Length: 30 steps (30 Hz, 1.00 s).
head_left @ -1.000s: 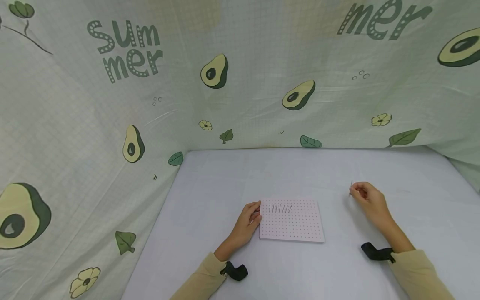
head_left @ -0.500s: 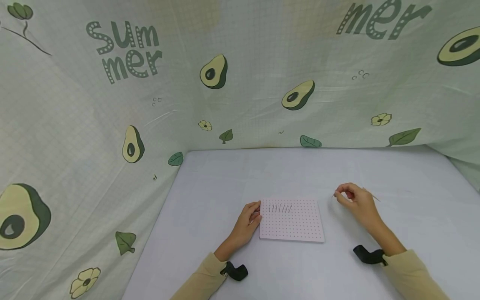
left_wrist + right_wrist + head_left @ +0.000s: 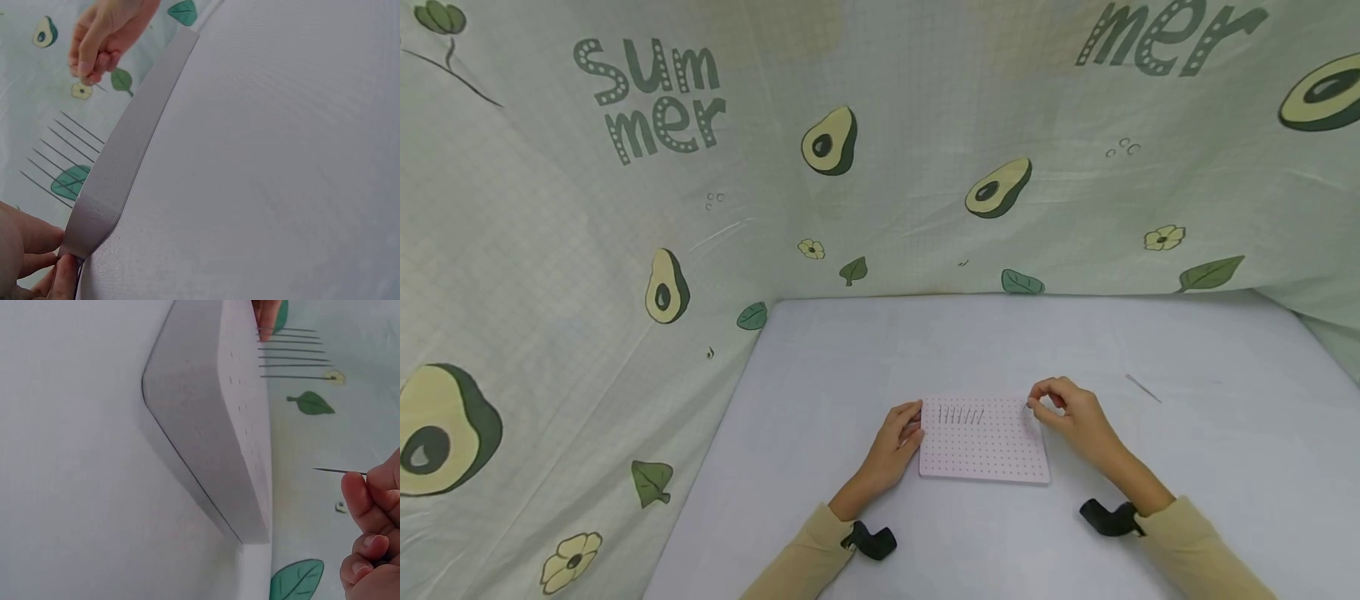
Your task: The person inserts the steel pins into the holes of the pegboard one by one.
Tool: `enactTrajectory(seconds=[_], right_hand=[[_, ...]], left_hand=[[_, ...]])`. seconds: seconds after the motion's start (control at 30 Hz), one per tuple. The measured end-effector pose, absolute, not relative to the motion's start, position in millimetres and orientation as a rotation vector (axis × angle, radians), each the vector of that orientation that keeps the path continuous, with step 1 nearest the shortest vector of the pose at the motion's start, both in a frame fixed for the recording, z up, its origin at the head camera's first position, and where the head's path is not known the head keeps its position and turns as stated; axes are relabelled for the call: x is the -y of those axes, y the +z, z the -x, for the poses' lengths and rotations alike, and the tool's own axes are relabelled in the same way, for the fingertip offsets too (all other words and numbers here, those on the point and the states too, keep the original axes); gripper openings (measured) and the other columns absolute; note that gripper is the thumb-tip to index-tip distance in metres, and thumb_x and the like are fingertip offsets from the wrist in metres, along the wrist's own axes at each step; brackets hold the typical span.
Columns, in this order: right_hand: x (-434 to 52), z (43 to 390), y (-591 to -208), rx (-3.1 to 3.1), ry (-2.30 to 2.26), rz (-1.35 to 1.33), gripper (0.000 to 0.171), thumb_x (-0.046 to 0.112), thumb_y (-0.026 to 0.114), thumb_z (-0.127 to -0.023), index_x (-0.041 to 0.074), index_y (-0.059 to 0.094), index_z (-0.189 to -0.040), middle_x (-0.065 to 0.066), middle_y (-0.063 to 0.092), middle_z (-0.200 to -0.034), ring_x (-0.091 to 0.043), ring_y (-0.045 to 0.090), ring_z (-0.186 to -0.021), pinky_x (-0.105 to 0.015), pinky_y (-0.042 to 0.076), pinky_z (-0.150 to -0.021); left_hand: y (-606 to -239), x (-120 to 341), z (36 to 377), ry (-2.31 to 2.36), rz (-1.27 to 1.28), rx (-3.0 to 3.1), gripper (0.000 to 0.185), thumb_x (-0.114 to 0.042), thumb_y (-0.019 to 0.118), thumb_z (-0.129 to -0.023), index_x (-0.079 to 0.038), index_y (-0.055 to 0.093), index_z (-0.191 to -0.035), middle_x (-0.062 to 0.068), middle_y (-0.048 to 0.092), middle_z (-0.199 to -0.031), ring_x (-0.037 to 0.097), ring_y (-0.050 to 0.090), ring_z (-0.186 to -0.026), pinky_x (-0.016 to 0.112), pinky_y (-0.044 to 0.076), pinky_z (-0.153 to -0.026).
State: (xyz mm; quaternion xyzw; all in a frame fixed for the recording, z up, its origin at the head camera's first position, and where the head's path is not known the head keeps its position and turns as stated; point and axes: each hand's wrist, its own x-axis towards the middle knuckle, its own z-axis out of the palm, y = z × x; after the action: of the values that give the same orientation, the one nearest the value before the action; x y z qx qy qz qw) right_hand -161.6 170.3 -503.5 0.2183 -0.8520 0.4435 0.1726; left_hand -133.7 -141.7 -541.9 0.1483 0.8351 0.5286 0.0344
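Note:
A pale pink pegboard (image 3: 992, 450) with rows of small holes lies on the table. Several thin needles (image 3: 960, 416) stand in a row near its far left corner, some leaning. My left hand (image 3: 891, 450) holds the board by its left edge; its fingers (image 3: 37, 234) are at the corner in the left wrist view. Thumb and index finger of my right hand (image 3: 1071, 415) pinch one needle (image 3: 334, 470) over the board's far right corner. In the right wrist view this needle's pointed end sticks out toward the board, apart from its holed face.
Another thin needle-like stick (image 3: 1143, 388) lies on the white tabletop (image 3: 850, 350), right of the board. A hanging cloth (image 3: 910, 242) printed with avocados and leaves borders the table at the back and left. Each wrist carries a black camera mount (image 3: 1108, 518).
My right hand has moved left from over the table to the board's far right corner, carrying the needle. The loose stick behind it now shows fully. The left hand and the board stay put.

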Motion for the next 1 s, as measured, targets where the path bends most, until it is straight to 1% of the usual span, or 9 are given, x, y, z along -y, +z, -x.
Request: enactTrajectory(seconds=[0.2,0.47,0.7,1.0], right_hand=[[-156.4,158.4,-507.0,2.405,1.311,-0.707,0.02,-0.007,0.075,-0.083,0.009,0.065,-0.091,0.004,0.043,-0.077,-0.01,0.039,-0.072,-0.02,0.032,-0.053],[-141.3,159.1,-512.5,2.395,1.348,-0.758,0.02,-0.005,0.075,-0.083,0.011,0.066,-0.091,0.007,0.046,-0.079,-0.011,0.041,-0.072,-0.018,0.034,-0.055],[-131.8,162.1,-520.0,2.393,1.354,-0.779,0.018,-0.006,0.075,-0.083,0.008,0.067,-0.091,0.007,0.052,-0.081,-0.01,0.043,-0.073,-0.017,0.038,-0.056],[-125.5,162.1,-522.5,2.432,1.335,-0.779,0.015,-0.002,0.074,-0.086,0.01,0.067,-0.092,0.007,0.054,-0.081,-0.007,0.042,-0.073,-0.019,0.039,-0.056]], left_hand=[[-540.5,141.6,133.6,1.621,-0.458,-2.558,0.051,-0.007,0.049,-0.104,0.003,0.034,-0.152,0.014,0.037,-0.148,0.025,0.044,-0.133,0.025,0.038,-0.112],[-540.1,141.9,134.3,1.612,-0.476,-2.565,0.051,-0.007,0.049,-0.105,0.003,0.033,-0.152,0.014,0.036,-0.148,0.025,0.044,-0.132,0.026,0.038,-0.112],[-540.4,141.9,134.3,1.617,-0.459,-2.562,0.051,-0.006,0.049,-0.104,0.002,0.034,-0.152,0.013,0.037,-0.148,0.024,0.044,-0.132,0.025,0.039,-0.112],[-541.9,142.5,134.3,1.63,-0.458,-2.555,0.051,-0.005,0.049,-0.104,0.003,0.034,-0.152,0.013,0.037,-0.148,0.024,0.045,-0.132,0.025,0.039,-0.111]])
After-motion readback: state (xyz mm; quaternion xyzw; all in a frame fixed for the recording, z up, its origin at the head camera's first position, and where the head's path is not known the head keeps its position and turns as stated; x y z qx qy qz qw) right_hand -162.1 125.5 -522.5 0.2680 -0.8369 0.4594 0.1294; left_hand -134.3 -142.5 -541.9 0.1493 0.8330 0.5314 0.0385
